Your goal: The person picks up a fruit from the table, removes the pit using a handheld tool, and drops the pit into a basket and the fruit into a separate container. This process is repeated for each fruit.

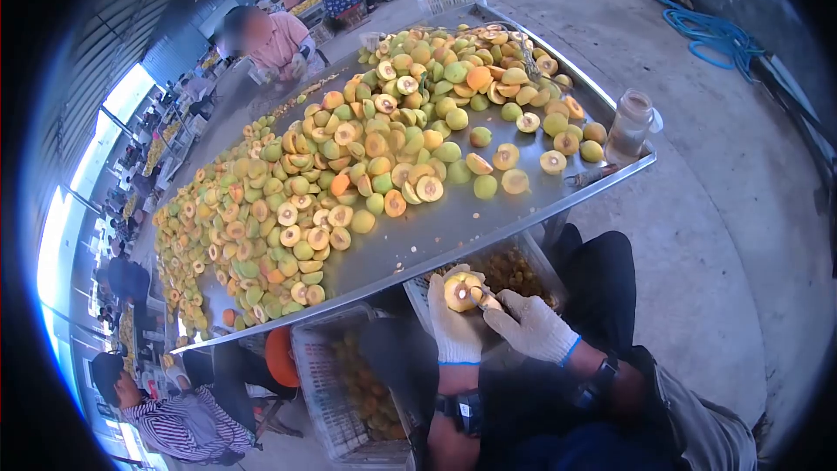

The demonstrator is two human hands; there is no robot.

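My left hand [455, 324], in a white knit glove, is closed around a halved apricot-like stone fruit [462, 293], cut face up with the pale centre showing. In my right hand [532, 327], also gloved, is a small metal pitting tool [479, 295]. Its tip touches the cut face near the stone; the fingers hide its handle. Both hands are close together over a crate [542, 263] holding dark, wet-looking bits. Beyond them, a large pile of halved fruit [349, 157] covers much of the metal table [392, 257].
A clear jar [629, 126] stands at the table's right corner beside a knife-like tool [593, 176]. Left of my legs is a white crate [327, 384] with fruit pieces. Co-workers sit across [277, 44] and at lower left [187, 423]. A blue hose [715, 35] lies on the floor.
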